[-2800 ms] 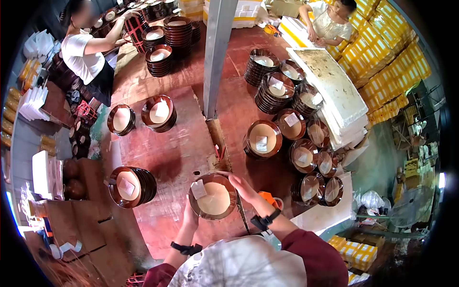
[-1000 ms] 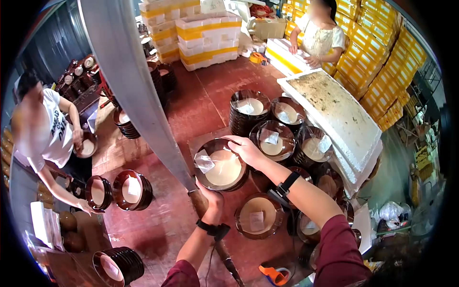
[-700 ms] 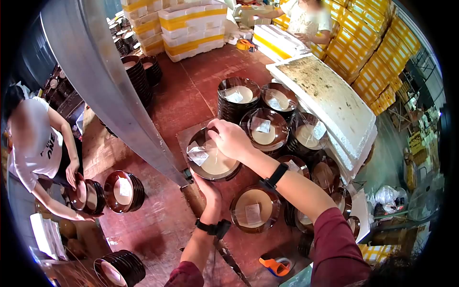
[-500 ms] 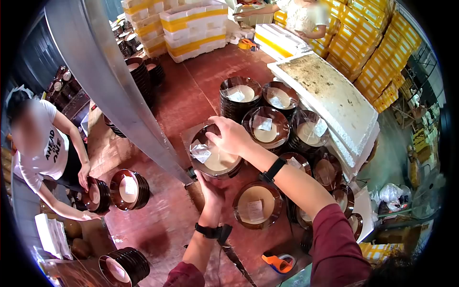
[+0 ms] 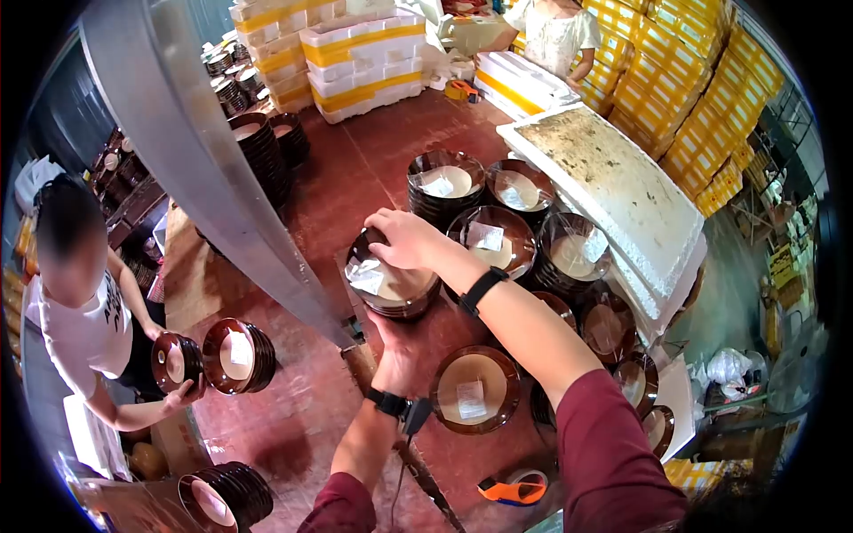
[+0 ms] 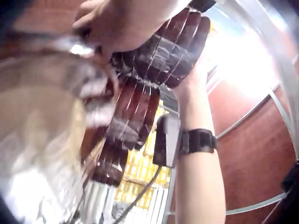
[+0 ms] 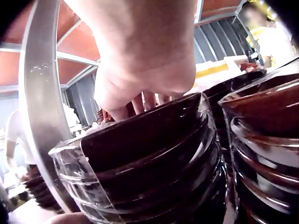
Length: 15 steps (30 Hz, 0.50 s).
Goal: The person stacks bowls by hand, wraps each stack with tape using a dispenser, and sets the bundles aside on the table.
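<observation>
A stack of dark brown bowls (image 5: 400, 289) in clear wrap, with a white slip in the cream-bottomed top bowl, is just right of the post. My right hand (image 5: 404, 240) grips its far rim, fingers curled over into the top bowl; the right wrist view shows this hand (image 7: 145, 60) above the wrapped stack (image 7: 140, 158). From the near side my left hand (image 5: 397, 345) holds the stack low, its fingers mostly hidden beneath. More bowl stacks (image 5: 493, 240) stand close by on the right. Whether the held stack touches the table cannot be told.
A grey metal post (image 5: 209, 178) rises at left. Another person (image 5: 84, 311) handles bowls beside a stack (image 5: 238, 355). White foam slabs (image 5: 604, 169) lie at right, foam boxes (image 5: 364, 62) at the back. An orange tape dispenser (image 5: 511, 489) and a single-looking bowl (image 5: 477, 389) are near me.
The held stack has moved away from my body to beside the post, and the head view has turned. My right hand has shifted slightly left. The other person came nearer and took hold of bowls.
</observation>
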Tool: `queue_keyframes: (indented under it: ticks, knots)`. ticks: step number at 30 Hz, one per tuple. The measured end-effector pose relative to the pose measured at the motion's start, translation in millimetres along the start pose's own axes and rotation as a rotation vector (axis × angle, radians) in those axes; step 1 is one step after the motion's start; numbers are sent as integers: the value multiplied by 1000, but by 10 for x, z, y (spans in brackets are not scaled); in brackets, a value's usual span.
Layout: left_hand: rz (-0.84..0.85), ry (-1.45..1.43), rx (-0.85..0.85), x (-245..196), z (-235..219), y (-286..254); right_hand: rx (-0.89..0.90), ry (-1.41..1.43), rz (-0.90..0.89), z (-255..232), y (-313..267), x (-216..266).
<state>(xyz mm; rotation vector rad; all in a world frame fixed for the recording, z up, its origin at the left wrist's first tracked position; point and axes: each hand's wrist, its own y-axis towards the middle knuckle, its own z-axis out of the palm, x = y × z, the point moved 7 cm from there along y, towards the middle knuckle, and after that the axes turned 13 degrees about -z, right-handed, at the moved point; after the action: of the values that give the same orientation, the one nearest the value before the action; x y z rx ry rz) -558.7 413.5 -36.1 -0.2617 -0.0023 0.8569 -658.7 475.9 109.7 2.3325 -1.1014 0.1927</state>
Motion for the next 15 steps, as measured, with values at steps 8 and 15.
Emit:
queue_keyframes:
  ticks: [8,15]
  knots:
    - [-37,-50,-52,-299,39,363,-44,-15,-15,176,297,-339]
    - [-45,65,-9,-524,22,646,-39,-96,69,210,442,-577]
